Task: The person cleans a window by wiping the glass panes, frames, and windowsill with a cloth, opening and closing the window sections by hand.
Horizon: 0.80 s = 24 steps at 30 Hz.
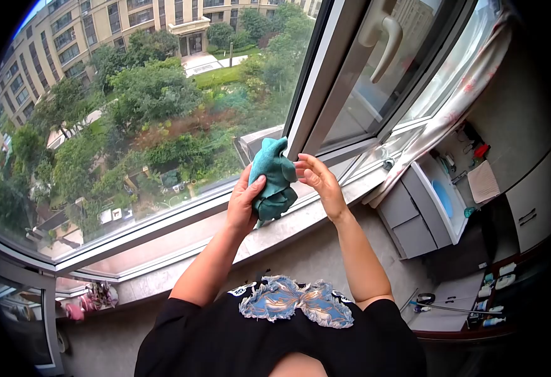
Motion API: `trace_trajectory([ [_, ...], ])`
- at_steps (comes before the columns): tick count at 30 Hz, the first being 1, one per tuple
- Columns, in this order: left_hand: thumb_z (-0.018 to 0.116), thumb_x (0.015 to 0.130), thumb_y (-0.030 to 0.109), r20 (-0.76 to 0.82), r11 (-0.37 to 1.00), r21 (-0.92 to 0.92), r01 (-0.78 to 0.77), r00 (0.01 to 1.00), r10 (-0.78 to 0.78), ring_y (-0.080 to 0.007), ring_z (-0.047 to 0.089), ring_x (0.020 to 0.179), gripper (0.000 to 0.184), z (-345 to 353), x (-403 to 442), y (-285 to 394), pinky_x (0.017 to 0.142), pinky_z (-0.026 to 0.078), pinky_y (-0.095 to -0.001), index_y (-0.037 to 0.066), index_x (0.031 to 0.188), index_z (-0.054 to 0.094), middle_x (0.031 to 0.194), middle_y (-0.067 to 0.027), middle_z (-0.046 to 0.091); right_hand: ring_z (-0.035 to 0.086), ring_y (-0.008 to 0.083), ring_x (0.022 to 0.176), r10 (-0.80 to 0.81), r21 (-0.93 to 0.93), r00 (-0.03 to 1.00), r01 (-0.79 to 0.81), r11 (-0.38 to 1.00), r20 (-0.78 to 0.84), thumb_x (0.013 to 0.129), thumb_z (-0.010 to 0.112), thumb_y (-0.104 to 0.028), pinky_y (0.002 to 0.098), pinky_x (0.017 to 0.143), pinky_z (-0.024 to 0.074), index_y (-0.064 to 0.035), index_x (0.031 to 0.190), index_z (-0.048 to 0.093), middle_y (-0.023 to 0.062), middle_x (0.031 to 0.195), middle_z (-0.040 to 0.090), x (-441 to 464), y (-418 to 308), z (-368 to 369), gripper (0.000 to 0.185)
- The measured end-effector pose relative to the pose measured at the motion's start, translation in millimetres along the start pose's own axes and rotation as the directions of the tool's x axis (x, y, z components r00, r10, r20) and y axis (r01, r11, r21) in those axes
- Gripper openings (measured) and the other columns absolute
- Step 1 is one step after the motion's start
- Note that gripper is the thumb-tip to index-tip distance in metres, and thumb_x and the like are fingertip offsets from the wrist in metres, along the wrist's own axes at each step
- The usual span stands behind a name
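Note:
A bunched teal cloth (274,179) is held up in front of the window frame, its top end near the vertical bar. My left hand (245,200) grips it from the left side, thumb across its front. Just to its right is my right hand (320,185), fingers apart and slightly bent, fingertips close to the cloth's edge. Whether those fingertips touch it I cannot tell. Behind the cloth lies the large window pane (162,125).
A white window handle (388,47) sticks out at the upper right. The narrow sill (250,245) runs below the window. At the right stand a washbasin cabinet (413,217) and a curtain (448,113). Pink objects (90,301) sit at the lower left.

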<state>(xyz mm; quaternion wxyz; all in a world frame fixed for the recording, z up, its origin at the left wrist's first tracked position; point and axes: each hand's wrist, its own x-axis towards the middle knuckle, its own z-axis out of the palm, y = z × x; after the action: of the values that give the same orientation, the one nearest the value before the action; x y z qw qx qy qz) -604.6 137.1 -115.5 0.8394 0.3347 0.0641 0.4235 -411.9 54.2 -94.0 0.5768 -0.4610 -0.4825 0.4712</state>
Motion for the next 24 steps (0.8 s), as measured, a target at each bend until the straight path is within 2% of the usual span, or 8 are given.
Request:
trace_trajectory([
  [2, 0.062, 0.104, 0.017, -0.039, 0.999, 0.038, 0.008, 0.999, -0.007, -0.0152, 0.063, 0.119, 0.051, -7.5, -4.7, -5.6, 0.102, 0.052, -0.0321, 0.008, 0.152, 0.046, 0.134, -0.0066, 0.063, 0.042, 0.0189, 0.139, 0.027, 0.245, 0.997, -0.045, 0.968, 0.074, 0.100, 0.064, -0.053, 0.0363, 0.120, 0.0263, -0.0020, 0.150, 0.046, 0.0101, 0.145, 0.054, -8.7, 18.1, 24.7, 0.074],
  [5, 0.070, 0.100, 0.015, -0.089, 0.970, 0.243, -0.006, 0.996, 0.029, -0.0121, 0.058, 0.120, 0.054, -28.9, -13.4, -16.8, 0.105, 0.046, -0.0298, 0.008, 0.150, 0.050, 0.134, -0.0026, 0.063, 0.055, 0.0161, 0.124, 0.109, 0.081, 0.993, -0.105, 0.991, -0.049, 0.093, 0.078, -0.043, 0.0328, 0.110, 0.0397, -0.0020, 0.144, 0.051, 0.0071, 0.132, 0.062, -13.8, 33.1, 41.0, 0.071],
  [7, 0.070, 0.098, 0.009, -0.077, 0.971, 0.238, -0.035, 0.996, 0.055, -0.0133, 0.059, 0.121, 0.054, -35.7, -22.9, -19.2, 0.105, 0.047, -0.0305, 0.007, 0.148, 0.051, 0.134, -0.0033, 0.063, 0.062, 0.0094, 0.101, 0.104, 0.168, 0.963, -0.062, 0.984, -0.250, 0.094, 0.080, -0.028, 0.0267, 0.094, 0.0476, -0.0044, 0.119, 0.066, 0.0006, 0.107, 0.068, -14.6, 39.1, 49.5, 0.037],
  [10, 0.071, 0.095, 0.004, -0.123, 0.971, 0.238, -0.024, 0.991, 0.055, -0.0148, 0.060, 0.121, 0.054, -31.2, -39.0, -19.8, 0.105, 0.048, -0.0310, 0.006, 0.146, 0.051, 0.131, -0.0051, 0.064, 0.049, 0.0015, 0.072, 0.007, 0.080, 0.981, 0.009, 0.997, -0.194, 0.096, 0.076, -0.020, 0.0197, 0.068, 0.0415, -0.0093, 0.089, 0.063, -0.0083, 0.078, 0.055, -17.3, 48.1, 37.3, 0.018],
  [14, 0.087, 0.083, 0.017, -0.261, 0.950, 0.088, 0.301, 0.927, -0.270, -0.0215, 0.060, 0.124, 0.081, -31.0, -64.8, -20.4, 0.101, 0.052, -0.0388, 0.004, 0.150, 0.042, 0.139, -0.0110, 0.058, 0.051, 0.0045, 0.077, -0.026, -0.210, 0.995, 0.006, 0.978, -0.095, 0.096, 0.077, -0.025, 0.0218, 0.072, 0.0441, -0.0055, 0.098, 0.065, -0.0063, 0.080, 0.058, -37.2, 55.8, 32.7, 0.023],
  [17, 0.089, 0.081, 0.019, -0.270, 0.811, 0.121, 0.572, 0.806, -0.527, -0.0203, 0.064, 0.117, 0.062, -61.2, -91.6, -35.2, 0.097, 0.054, -0.0409, 0.005, 0.135, 0.061, 0.125, -0.0083, 0.067, 0.056, 0.0064, 0.085, 0.102, -0.149, 0.988, -0.084, 0.985, 0.119, 0.093, 0.079, -0.022, 0.0239, 0.078, 0.0465, -0.0047, 0.105, 0.069, -0.0046, 0.088, 0.062, -50.6, 76.5, 16.7, 0.023],
  [22, 0.086, 0.084, 0.018, -0.454, 0.716, 0.619, 0.324, 0.891, -0.010, -0.0153, 0.070, 0.095, 0.041, -39.6, -114.1, -65.6, 0.086, 0.054, -0.0316, 0.003, 0.119, 0.071, 0.103, -0.0064, 0.076, 0.064, 0.0089, 0.091, 0.161, -0.098, 0.982, -0.152, 0.984, 0.098, 0.090, 0.080, -0.012, 0.0248, 0.083, 0.0515, -0.0044, 0.113, 0.073, -0.0004, 0.097, 0.072, -59.3, 129.1, -2.7, 0.025],
  [24, 0.083, 0.084, 0.010, -0.197, 0.245, 0.962, 0.121, 0.929, 0.314, -0.0194, 0.068, 0.091, 0.035, -28.3, -109.1, -71.9, 0.080, 0.054, -0.0334, 0.007, 0.117, 0.071, 0.100, -0.0029, 0.071, 0.064, 0.0107, 0.103, 0.076, 0.001, 0.997, -0.076, 0.997, -0.030, 0.097, 0.074, -0.011, 0.0245, 0.091, 0.0501, -0.0084, 0.131, 0.066, 0.0029, 0.111, 0.071, -59.8, 138.1, 6.7, 0.036],
])
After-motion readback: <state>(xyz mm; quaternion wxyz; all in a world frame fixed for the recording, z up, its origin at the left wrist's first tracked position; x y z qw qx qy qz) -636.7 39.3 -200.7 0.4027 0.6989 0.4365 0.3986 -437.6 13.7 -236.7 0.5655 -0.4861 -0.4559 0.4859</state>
